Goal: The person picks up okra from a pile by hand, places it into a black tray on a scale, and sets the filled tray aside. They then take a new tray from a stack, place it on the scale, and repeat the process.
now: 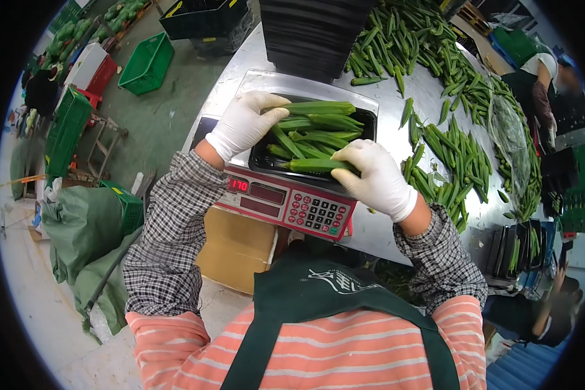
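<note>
Head view, looking down over a weighing station. At 9 o'clock, green crates (pixel 68 130) are standing on the floor beside a green sack (pixel 84 227); further up, at 11 o'clock, another green basket (pixel 146 62) is lying near a black crate (pixel 205 19). At centre, a scale (pixel 286 201) with a red display and a keypad is sitting on the metal table (pixel 383 104), and a black tray (pixel 270 159) is resting on its platform. The tray is holding a bundle of okra pods (pixel 315 130), lying roughly parallel, tips pointing toward 9 o'clock. The left hand (pixel 244 123), gloved in white, is resting on the 10 o'clock corner of the tray, its fingers spread loosely over the pod ends rather than pinching any one pod. The right hand (pixel 374 179), also gloved, is sitting at the tray's 4 o'clock edge, its fingers curled closed around the stem end of one okra pod (pixel 318 166) at the near side of the bundle. A stack of black trays (pixel 312 32) is standing at 12 o'clock. Loose okra (pixel 455 156) is spreading across the table from 1 to 3 o'clock. At 2 o'clock, another person (pixel 539 84) is working at the far end of the table.
</note>
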Demonstrator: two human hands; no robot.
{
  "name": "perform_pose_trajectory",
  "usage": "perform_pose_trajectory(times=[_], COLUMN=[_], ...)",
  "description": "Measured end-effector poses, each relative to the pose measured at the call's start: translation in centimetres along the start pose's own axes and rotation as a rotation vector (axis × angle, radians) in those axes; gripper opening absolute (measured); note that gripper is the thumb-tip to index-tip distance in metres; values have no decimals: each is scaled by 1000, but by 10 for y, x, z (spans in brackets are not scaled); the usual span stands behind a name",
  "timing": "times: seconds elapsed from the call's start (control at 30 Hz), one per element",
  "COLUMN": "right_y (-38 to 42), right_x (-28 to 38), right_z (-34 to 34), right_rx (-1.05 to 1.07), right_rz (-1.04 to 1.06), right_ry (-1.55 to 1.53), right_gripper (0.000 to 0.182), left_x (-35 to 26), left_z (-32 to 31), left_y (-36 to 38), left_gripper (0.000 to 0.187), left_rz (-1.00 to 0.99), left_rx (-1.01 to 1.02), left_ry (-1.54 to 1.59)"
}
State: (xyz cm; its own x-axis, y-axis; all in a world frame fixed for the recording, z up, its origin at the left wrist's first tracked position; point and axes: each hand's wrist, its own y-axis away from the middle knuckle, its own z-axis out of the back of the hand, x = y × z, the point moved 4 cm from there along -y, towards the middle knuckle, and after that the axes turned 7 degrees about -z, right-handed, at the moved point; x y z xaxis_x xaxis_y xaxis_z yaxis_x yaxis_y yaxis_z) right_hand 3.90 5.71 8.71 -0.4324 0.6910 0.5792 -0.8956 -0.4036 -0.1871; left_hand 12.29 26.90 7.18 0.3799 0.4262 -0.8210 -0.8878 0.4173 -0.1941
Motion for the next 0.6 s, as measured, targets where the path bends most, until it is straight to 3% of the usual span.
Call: perform_pose_trajectory(times=[0.07,0.17,0.27,0.3,0.4,0.53,0.6], right_y=[-3,-13,-15,-12,-7,-15,-15], right_x=[-8,-14,-11,-6,6,2,4], right_z=[9,17,10,12,4,-15,-12], right_rx=[-116,-118,-194,-305,-55,199,110], right_rz=[-45,-111,-79,0,26,-49,12], right_ry=[-112,130,320,299,421,554,524], right_gripper=[23,24,26,20,20,19,17], left_x=[5,-9,-21,-22,-24,-17,-14], left_z=[-5,-6,2,3,-4,-17,-17], left_y=[-1,-4,-1,3,14,17,16], left_gripper=[22,20,19,16,12,13,13], left_rz=[-100,-382,-430,-473,-505,-552,-509], left_rx=[-56,-190,-238,-207,-21,-15,-6], left_ry=[-106,-322,-344,-372,-428,-475,-435])
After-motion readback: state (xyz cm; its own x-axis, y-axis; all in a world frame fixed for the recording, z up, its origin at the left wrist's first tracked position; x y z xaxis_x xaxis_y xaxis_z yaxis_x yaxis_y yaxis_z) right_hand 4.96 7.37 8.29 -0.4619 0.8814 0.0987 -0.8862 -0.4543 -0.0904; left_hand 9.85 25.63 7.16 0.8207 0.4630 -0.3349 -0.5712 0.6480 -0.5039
